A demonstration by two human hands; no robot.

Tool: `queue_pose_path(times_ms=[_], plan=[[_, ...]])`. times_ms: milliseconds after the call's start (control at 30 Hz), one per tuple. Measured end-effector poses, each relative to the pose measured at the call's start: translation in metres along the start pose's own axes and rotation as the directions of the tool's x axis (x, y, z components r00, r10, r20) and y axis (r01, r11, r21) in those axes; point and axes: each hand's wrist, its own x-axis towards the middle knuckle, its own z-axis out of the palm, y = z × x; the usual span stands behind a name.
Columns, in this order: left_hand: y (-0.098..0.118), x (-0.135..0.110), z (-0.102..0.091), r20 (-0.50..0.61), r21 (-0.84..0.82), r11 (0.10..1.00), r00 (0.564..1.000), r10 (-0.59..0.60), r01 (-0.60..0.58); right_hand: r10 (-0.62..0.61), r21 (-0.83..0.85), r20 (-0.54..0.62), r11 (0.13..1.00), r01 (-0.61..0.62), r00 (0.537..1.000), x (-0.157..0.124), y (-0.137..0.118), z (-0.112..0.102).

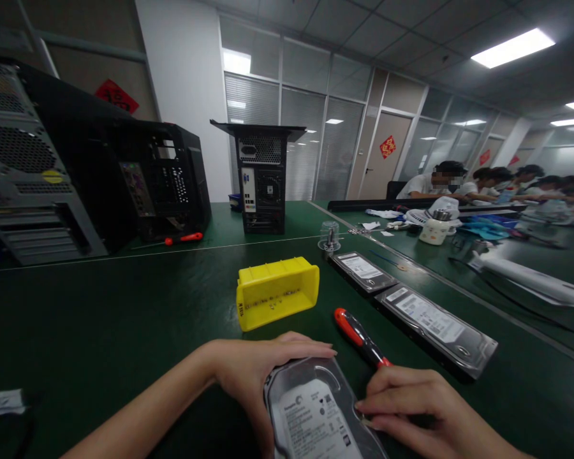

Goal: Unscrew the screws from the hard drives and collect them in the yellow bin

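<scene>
- The left hand [249, 373] is bent halfway open and holds a flat silver metal hard drive [309, 414] with a white label by its far left corner.
- The drive sits between both hands.
- The right hand [418, 405] has its finger and thumb tips close together at the drive's right edge; I can't tell if they hold something tiny.
- A red and black screwdriver handle [356, 333] lies just past the right hand.
- A yellow plastic bin [277, 271] is past the left hand, with tiny bits inside.
</scene>
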Motion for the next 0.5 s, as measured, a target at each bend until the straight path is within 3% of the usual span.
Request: queue_pose_path(times_ms=[233,500], plan=[[0.0028,0.0015,-0.0016,0.018,0.024,1.0,1.0,0.015,-0.015,-0.011,-0.082,0.001,0.997,0.011,1.0,-0.0024,0.0011,-0.0028],[0.003,0.0016,-0.0014,0.013,0.033,0.999,1.0,0.005,-0.005,-0.211,-0.234,0.009,0.95,0.207,0.978,-0.0028,-0.0072,-0.0063]])
